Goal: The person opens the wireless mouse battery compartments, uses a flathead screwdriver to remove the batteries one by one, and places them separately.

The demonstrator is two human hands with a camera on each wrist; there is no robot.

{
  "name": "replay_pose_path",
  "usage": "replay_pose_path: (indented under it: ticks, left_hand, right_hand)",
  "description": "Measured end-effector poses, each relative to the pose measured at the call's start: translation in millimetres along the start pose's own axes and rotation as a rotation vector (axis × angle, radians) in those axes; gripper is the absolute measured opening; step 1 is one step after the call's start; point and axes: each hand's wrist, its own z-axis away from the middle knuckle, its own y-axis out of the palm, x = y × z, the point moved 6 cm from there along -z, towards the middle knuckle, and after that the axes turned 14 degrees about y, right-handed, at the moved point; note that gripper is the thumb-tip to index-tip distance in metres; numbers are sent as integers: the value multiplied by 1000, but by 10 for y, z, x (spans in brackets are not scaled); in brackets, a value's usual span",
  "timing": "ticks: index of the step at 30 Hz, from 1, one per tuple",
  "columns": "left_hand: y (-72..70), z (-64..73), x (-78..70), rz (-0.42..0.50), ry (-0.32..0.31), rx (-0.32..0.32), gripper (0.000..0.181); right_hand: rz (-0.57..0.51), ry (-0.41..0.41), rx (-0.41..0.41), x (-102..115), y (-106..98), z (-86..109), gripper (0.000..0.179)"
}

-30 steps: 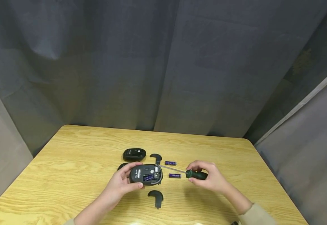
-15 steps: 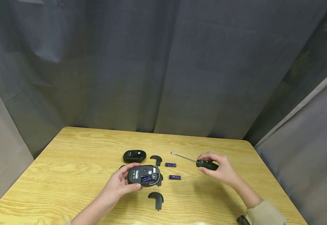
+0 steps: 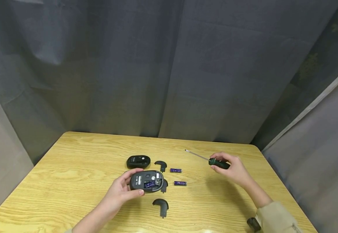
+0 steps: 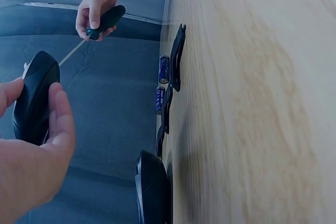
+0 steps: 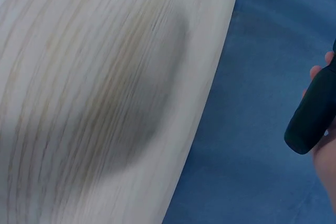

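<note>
Above the table, my left hand (image 3: 119, 191) grips a black computer mouse (image 3: 140, 179) by its edges, underside up. A purple battery (image 3: 150, 184) sits tilted in its uncovered compartment. My right hand (image 3: 230, 166) holds a flat-tipped screwdriver (image 3: 219, 163) by its dark green handle, with the shaft pointing up and left, apart from the mouse. The handle (image 5: 310, 111) also shows at the right edge of the right wrist view. Two loose purple batteries (image 3: 176, 170) lie between the hands. Black battery covers (image 3: 161, 207) lie in a column beside the mouse, one partly hidden behind it.
Another black mouse (image 3: 138, 161) lies underside up behind the held one. At the front right, a small dark object (image 3: 254, 224) is next to the right sleeve. The wooden table (image 3: 93, 155) ends at a grey curtain (image 3: 122, 81) behind it.
The screwdriver's tip has come away from the held mouse. My right hand has moved right and farther back with it. My left hand and the mouse have shifted slightly left.
</note>
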Motion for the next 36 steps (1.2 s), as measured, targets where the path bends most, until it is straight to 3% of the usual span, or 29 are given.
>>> replay_pose_path:
  ticks: [5,18,36]
  left_hand:
    - [-21,-1,17,-10,9,-8,75]
    - [-27,-11,25,-18,-3,-12,73]
    - [-40,-28,41,-102,4,7,73]
  right_hand:
    - [24,52,13,-316,51,-65,29]
    - [89,171,72,-715,168,-171,29]
    - [138,264,214,-1010,452,-315,28]
